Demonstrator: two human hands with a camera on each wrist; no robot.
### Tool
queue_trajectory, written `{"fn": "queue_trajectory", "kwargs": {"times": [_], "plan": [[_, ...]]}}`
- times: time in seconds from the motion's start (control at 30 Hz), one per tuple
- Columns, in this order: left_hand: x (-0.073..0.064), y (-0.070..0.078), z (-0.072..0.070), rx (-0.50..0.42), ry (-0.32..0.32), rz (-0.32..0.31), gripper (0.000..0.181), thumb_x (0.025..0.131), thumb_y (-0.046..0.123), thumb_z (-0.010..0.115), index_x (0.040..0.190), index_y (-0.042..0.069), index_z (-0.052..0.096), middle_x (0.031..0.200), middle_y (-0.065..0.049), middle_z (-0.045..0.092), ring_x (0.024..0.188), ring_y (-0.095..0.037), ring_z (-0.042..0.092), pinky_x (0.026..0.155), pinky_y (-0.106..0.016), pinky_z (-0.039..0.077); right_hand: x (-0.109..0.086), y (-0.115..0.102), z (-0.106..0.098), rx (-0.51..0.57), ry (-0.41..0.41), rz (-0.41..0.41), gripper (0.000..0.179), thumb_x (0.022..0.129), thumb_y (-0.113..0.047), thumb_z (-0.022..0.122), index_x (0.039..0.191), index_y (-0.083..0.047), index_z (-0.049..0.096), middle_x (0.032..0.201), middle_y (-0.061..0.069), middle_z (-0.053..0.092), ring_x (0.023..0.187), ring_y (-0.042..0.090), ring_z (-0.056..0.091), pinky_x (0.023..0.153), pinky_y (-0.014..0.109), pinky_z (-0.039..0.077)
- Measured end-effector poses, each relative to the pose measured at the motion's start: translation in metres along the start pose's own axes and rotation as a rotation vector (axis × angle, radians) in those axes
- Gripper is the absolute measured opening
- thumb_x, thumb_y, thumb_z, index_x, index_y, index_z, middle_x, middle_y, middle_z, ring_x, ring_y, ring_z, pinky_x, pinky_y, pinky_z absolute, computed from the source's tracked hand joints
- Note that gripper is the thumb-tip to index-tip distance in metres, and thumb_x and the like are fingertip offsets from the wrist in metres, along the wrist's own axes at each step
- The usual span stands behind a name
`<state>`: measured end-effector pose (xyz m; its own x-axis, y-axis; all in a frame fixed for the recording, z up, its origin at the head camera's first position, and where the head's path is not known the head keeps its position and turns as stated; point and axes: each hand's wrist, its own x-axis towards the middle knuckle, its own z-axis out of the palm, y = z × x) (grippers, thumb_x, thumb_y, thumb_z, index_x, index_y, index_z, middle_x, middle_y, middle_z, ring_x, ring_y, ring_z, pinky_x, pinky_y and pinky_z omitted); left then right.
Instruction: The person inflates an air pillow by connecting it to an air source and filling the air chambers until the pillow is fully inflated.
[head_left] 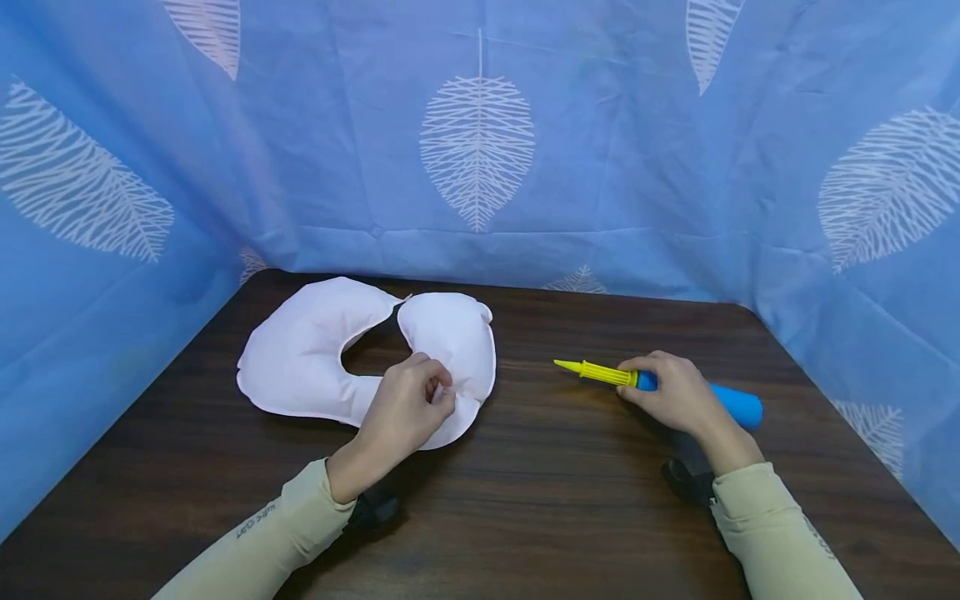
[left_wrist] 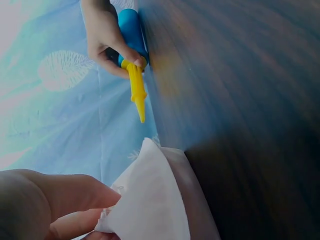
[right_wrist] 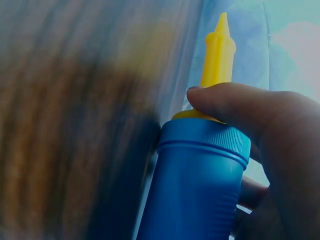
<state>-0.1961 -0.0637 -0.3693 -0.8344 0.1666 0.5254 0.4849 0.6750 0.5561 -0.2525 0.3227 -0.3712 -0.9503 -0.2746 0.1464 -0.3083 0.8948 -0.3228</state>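
A white inflated U-shaped neck pillow lies on the left part of the table, its two ends close together at the back. My left hand is over its right arm, thumb and fingers pinching a small clear valve on the fabric. In my right hand is a hand pump with a blue barrel and a yellow nozzle. The thumb and fingers grip it around the collar where nozzle meets barrel. The nozzle tip points left, toward the pillow, with a stretch of table between them.
The dark wooden table spreads under both hands. Blue cloth with white leaf prints hangs along its back and both sides. A dark wrist strap piece sits under the left wrist.
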Motion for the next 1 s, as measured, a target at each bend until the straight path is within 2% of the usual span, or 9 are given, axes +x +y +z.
{"fn": "queue_trajectory", "kwargs": {"times": [0.3,0.57,0.73,0.87,1.0], "plan": [[-0.0024,0.0002,0.0013,-0.013,0.01,-0.023,0.012,0.083,-0.005,0.078,0.078,0.005,0.075,0.07,-0.003,0.06,0.062,-0.01,0.05,0.057,-0.021,0.047,-0.0007,0.001,0.0021,0.008,-0.013,0.045,0.041,0.099,-0.024,0.078,0.134,-0.003,0.073,0.127,0.027,0.066,0.088,0.029,0.054,0.076,0.046,0.042],[-0.0024,0.0009,0.0018,-0.053,0.012,-0.05,0.01,0.082,-0.007,0.079,0.084,0.003,0.078,0.072,-0.004,0.061,0.063,-0.011,0.05,0.057,-0.022,0.047,-0.0022,0.0018,0.0011,-0.02,0.004,0.063,0.042,0.1,-0.024,0.077,0.135,-0.003,0.072,0.121,0.026,0.067,0.083,0.028,0.049,0.074,0.046,0.037],[-0.0027,-0.0013,0.0036,-0.055,0.024,-0.04,0.013,0.081,-0.009,0.077,0.088,0.002,0.079,0.071,-0.005,0.059,0.061,-0.01,0.048,0.056,-0.022,0.046,-0.002,0.0011,-0.0005,-0.034,0.004,0.093,0.045,0.101,-0.027,0.075,0.137,-0.001,0.07,0.113,0.024,0.065,0.078,0.026,0.046,0.071,0.044,0.035],[-0.0025,-0.0018,0.0044,-0.044,0.036,-0.023,0.016,0.08,-0.01,0.076,0.09,0.002,0.08,0.069,-0.005,0.058,0.061,-0.01,0.047,0.057,-0.022,0.045,-0.0013,0.0011,-0.0029,-0.051,0.005,0.142,0.054,0.102,-0.034,0.074,0.141,0.003,0.066,0.116,0.03,0.065,0.082,0.031,0.052,0.071,0.045,0.041],[-0.0021,0.0,0.0029,-0.029,0.023,-0.031,0.023,0.082,-0.009,0.076,0.1,0.003,0.083,0.068,-0.004,0.056,0.061,-0.01,0.045,0.058,-0.023,0.043,-0.0019,0.0044,-0.0071,-0.07,0.009,0.236,0.065,0.103,-0.041,0.071,0.146,0.005,0.059,0.124,0.036,0.064,0.089,0.038,0.058,0.07,0.044,0.047]]}}
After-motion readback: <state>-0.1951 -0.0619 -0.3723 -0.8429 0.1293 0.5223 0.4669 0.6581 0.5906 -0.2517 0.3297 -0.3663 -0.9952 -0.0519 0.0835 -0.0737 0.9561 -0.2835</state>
